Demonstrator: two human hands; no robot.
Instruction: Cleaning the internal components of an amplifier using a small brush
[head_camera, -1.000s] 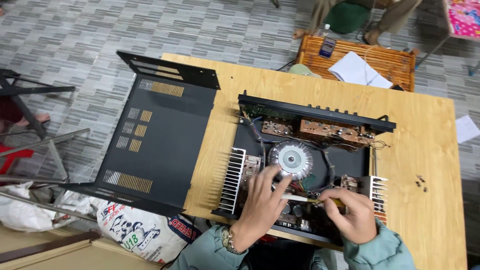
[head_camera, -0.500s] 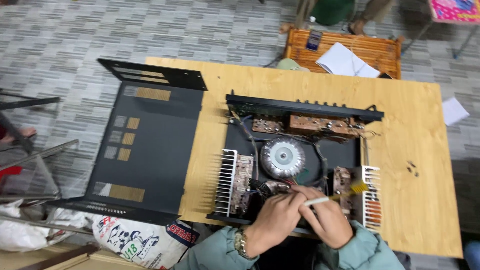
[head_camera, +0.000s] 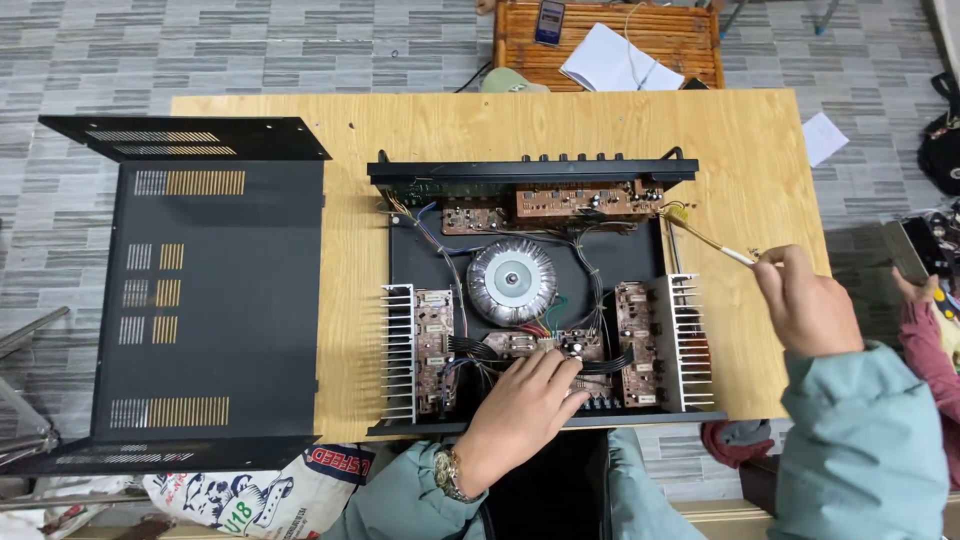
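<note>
Left hand (head_camera: 522, 408) spread flat on boards at amplifier (head_camera: 540, 300) front edge. Right hand (head_camera: 805, 305) pinching brush (head_camera: 708, 238), tip at amplifier's right rear corner, over table (head_camera: 760, 160).

Black lid (head_camera: 215, 300) sits off to my left, printed sack (head_camera: 262, 492) by my knees, and a wooden crate (head_camera: 608, 42) with papers (head_camera: 607, 60) past the table (head_camera: 760, 180).
</note>
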